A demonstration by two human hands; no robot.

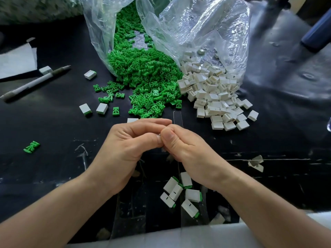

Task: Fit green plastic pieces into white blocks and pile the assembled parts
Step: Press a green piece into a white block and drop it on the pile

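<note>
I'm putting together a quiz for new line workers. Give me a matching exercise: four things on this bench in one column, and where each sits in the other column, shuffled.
Things
1. pen
2. green pieces
3. white blocks
4. assembled parts

Places
A. small pile at the near edge of the table
B. spilling from the right-hand bag
C. far left, beside the paper
D. spilling from the middle bag

Pairs: 1-C; 2-D; 3-B; 4-A
</note>
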